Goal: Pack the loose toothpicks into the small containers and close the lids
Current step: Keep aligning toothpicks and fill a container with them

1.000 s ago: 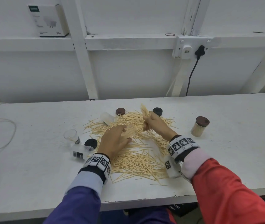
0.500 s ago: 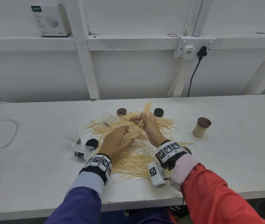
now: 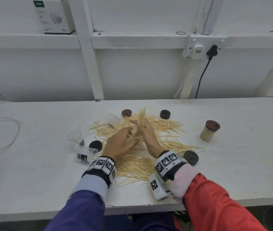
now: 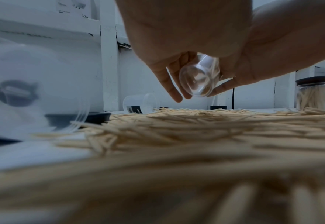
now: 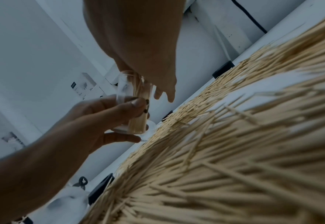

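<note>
Left hand (image 3: 121,144) fingers curled round a clear container (image 5: 133,109) tilted above the loose toothpicks (image 3: 137,165) mid-bench (image 3: 32,180), right hand (image 3: 146,135) pinching a toothpick bundle (image 3: 142,116) into its mouth, filled lidded container (image 3: 209,130) far right.

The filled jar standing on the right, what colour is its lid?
Dark reddish-brown: the filled jar has a brown lid, clearest in the head view.

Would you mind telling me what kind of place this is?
Probably a workshop or utility room: a rough white-painted workbench, a white boarded wall with a surface-mounted socket, and a white charger box on its ledge.
</note>
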`<state>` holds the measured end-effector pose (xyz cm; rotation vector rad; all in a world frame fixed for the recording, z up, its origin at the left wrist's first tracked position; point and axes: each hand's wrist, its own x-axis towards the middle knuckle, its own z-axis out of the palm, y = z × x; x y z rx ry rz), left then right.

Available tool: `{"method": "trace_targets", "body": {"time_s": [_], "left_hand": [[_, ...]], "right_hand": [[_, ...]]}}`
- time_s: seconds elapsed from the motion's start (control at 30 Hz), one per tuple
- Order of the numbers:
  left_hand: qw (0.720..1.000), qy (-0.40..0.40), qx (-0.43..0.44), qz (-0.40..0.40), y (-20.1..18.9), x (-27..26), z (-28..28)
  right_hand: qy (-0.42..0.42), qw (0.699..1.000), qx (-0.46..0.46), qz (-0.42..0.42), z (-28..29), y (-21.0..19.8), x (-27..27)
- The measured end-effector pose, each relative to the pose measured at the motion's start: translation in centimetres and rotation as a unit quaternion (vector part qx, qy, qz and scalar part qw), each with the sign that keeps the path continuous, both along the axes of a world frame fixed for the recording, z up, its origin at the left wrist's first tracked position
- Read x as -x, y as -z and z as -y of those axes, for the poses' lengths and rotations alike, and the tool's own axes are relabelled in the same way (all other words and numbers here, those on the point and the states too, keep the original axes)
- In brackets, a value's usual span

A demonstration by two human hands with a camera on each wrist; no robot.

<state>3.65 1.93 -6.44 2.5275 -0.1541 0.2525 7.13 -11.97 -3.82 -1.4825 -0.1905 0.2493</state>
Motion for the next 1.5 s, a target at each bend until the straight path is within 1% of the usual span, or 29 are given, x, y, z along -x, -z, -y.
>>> {"method": "trace_targets", "body": {"time_s": [0.13, 0.27, 0.5, 0.63, 0.83, 0.97, 1.1, 1.2, 1.33, 1.4, 1.5], "left_hand": [[1.0, -0.003, -0.002, 0.004, -0.3, 0.1, 0.1], [1.0, 0.002, -0.008, 0.005, -0.5, 0.2, 0.1], [1.0, 0.008, -0.013, 0.007, -0.5, 0.3, 0.1], [1.0, -0.001, -0.007, 0.013, -0.7, 0.4, 0.1], [1.0, 0.01, -0.012, 0.018, -0.8, 0.5, 0.2], [0.999, 0.017, -0.013, 0.025, -0.7, 0.4, 0.2], [0.999, 0.022, -0.014, 0.033, -0.8, 0.4, 0.2], [0.999, 0.022, -0.014, 0.036, -0.6, 0.3, 0.2], [0.999, 0.026, -0.028, 0.037, -0.4, 0.2, 0.1], [0.998, 0.039, -0.028, 0.032, -0.3, 0.2, 0.1], [0.997, 0.056, -0.035, 0.027, -0.2, 0.2, 0.1]], "right_hand": [[0.019, 0.999, -0.041, -0.023, 0.1, 0.4, -0.2], [0.034, 0.997, -0.068, -0.028, 0.0, 0.6, -0.2], [0.048, 0.994, -0.095, -0.033, -0.1, 1.1, 0.2], [0.027, 0.995, -0.09, -0.044, -0.1, 0.9, 0.5], [0.042, 0.99, -0.123, -0.061, -0.1, 0.4, 0.3], [0.041, 0.992, -0.107, -0.059, -0.1, 0.6, 0.2], [0.005, 0.994, -0.084, -0.065, -0.3, 1.2, 0.7], [0.007, 0.99, -0.112, -0.088, -0.2, 1.2, 0.6], [0.021, 0.985, -0.143, -0.093, 0.3, 0.6, 0.1], [0.02, 0.987, -0.129, -0.089, 0.6, 0.4, -0.2], [0.025, 0.994, -0.088, -0.058, 0.8, 0.4, -0.5]]}}
